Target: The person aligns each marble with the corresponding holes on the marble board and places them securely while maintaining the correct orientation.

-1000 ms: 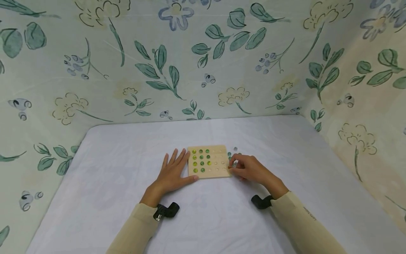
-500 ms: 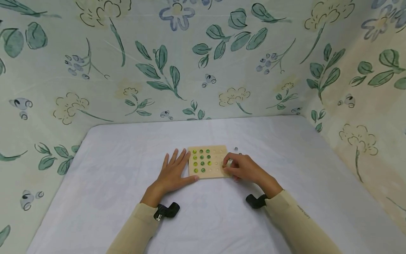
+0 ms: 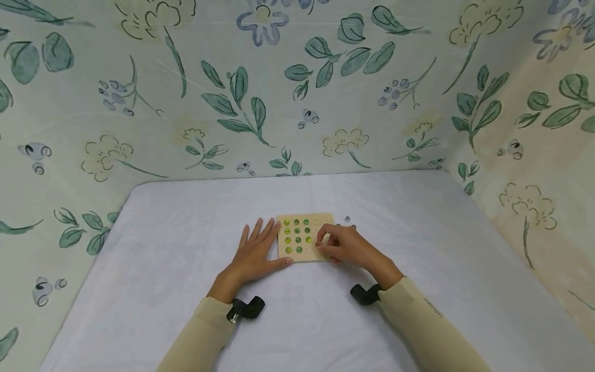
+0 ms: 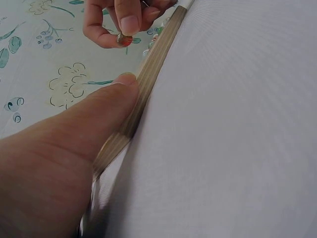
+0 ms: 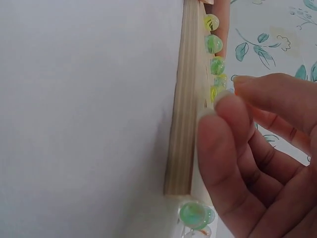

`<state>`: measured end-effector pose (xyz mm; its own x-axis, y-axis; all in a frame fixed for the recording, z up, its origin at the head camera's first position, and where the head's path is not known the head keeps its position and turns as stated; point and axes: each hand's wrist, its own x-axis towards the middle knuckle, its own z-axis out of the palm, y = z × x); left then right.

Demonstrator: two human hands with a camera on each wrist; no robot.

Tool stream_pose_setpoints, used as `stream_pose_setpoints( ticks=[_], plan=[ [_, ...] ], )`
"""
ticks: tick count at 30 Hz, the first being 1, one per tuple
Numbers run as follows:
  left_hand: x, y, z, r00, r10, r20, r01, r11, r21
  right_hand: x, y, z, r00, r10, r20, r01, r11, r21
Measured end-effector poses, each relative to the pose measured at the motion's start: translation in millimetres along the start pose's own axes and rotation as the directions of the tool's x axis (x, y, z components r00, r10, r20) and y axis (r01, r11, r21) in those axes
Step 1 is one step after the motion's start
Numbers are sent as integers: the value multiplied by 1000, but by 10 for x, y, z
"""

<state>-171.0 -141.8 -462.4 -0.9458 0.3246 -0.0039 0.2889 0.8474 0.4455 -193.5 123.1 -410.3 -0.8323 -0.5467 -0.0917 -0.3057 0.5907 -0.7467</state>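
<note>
A pale wooden board [image 3: 304,257] with rows of round hollows lies flat on the white cloth. Yellow-green marbles [image 3: 287,240] fill its left column, and green marbles [image 3: 298,240] the second; the third column is partly filled, with one yellow marble [image 3: 309,239] below two green ones. My left hand [image 3: 253,258] rests against the board's left side, fingers spread, thumb [image 4: 116,96] along its near edge. Over the right part of the board, my right hand [image 3: 347,245] pinches a clear marble [image 4: 124,40] with an orange-red tint between thumb and forefinger, hiding hollows beneath.
Loose marbles lie on the cloth off the board's right end, one clear marble [image 3: 347,219] farther back and a green marble [image 5: 193,214] close to the corner. White cloth [image 3: 195,217] surrounds the board; a floral curtain [image 3: 186,119] stands behind.
My right hand has moved left from the board's right edge to over its right-hand columns, carrying the pinched marble. The left hand and the board stay in place.
</note>
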Motion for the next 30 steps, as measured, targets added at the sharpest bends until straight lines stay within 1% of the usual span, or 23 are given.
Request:
stream_pose_setpoints(
  ticks=[4, 9, 15, 23, 30],
  plan=[
    [-27, 12, 34, 1000, 4, -15, -5, 1000, -11, -1, -9, 55, 1000, -15, 23, 14, 1000, 7],
    [-71, 31, 77, 1000, -3, -6, 3, 1000, -11, -11, 16, 135, 998, -19, 52, 19, 1000, 5],
    [-76, 35, 79, 1000, -14, -9, 14, 1000, 6, 19, 30, 171, 999, -9, 52, 10, 1000, -4],
    [-39, 10, 82, 1000, -12, -14, 12, 1000, 11, 50, 19, 163, 999, -28, 45, 29, 999, -22],
    [-19, 33, 44, 1000, -8, -23, 8, 1000, 15, 69, 28, 148, 999, -31, 33, 32, 999, -27]
  ],
)
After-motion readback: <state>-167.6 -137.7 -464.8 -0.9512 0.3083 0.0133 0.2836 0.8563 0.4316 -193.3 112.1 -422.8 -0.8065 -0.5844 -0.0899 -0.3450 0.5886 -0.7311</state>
